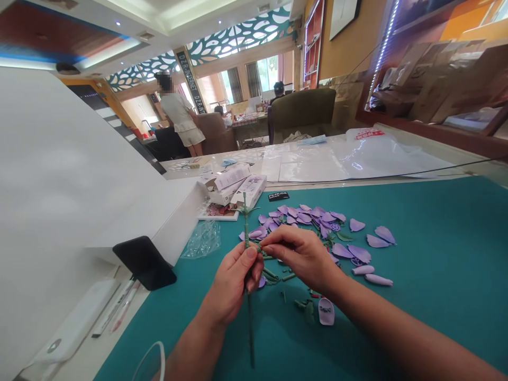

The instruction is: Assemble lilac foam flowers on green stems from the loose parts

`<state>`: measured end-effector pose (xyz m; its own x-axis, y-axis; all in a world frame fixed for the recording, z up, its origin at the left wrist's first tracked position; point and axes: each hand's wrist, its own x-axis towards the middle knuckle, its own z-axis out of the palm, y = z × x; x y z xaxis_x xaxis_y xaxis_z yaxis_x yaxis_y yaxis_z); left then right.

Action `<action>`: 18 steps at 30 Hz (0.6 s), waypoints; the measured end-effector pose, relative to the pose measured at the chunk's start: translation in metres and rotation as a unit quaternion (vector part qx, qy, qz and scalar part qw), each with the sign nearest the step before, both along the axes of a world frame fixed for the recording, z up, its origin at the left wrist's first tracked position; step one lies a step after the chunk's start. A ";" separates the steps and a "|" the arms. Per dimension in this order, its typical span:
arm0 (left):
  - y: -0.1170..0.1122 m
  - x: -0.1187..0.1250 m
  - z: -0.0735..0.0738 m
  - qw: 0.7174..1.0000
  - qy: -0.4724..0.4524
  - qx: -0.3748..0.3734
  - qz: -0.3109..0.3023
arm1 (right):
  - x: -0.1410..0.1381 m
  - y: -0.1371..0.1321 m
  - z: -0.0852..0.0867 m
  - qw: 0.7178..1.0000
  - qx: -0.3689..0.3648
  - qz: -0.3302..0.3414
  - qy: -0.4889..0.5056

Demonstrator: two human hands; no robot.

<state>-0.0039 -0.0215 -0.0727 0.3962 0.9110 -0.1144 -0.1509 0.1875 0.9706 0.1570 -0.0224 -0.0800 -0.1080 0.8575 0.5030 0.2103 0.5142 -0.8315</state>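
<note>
My left hand [232, 278] is wrapped round a long green plastic flower stem [251, 333], which stands nearly upright with leafy green tips near its top. My right hand [304, 256] pinches a small green piece [259, 248] against the side of the stem, just above the left thumb; its exact shape is mostly hidden by the fingers. Beyond the hands lies a heap of purple plastic petals [305, 217]. Short green tube pieces [270, 273] rest on the mat below the fingers. Closer to me, a pale purple petal [326, 316] has small dark bits lying in it.
A teal mat [428, 254] covers the table. On the left stand a black phone-like panel [145, 263], a crumpled clear bag [203, 239] and opened boxes [238, 182]. A black card [278, 196] lies behind the petals. Another person [180, 114] stands in the background.
</note>
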 end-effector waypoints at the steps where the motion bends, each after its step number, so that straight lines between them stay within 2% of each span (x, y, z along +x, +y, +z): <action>1: 0.000 0.000 0.000 1.000 0.001 0.001 0.001 | 0.000 0.000 0.000 1.000 -0.017 -0.001 0.014; 3: 0.000 0.000 -0.001 1.000 0.002 0.004 0.000 | -0.001 0.000 -0.001 0.999 -0.028 -0.006 0.026; 10: 0.000 0.001 -0.003 1.000 -0.005 0.007 -0.005 | -0.005 0.000 -0.005 1.000 0.002 -0.019 0.024; 18: -0.001 0.006 -0.001 1.000 0.005 0.002 0.021 | -0.006 0.002 -0.007 0.998 -0.024 -0.018 0.058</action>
<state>0.0018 -0.0223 -0.0737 0.3567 0.9271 -0.1153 -0.1485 0.1781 0.9728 0.1513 -0.0200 -0.0867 -0.0198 0.8828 0.4693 0.1293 0.4677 -0.8744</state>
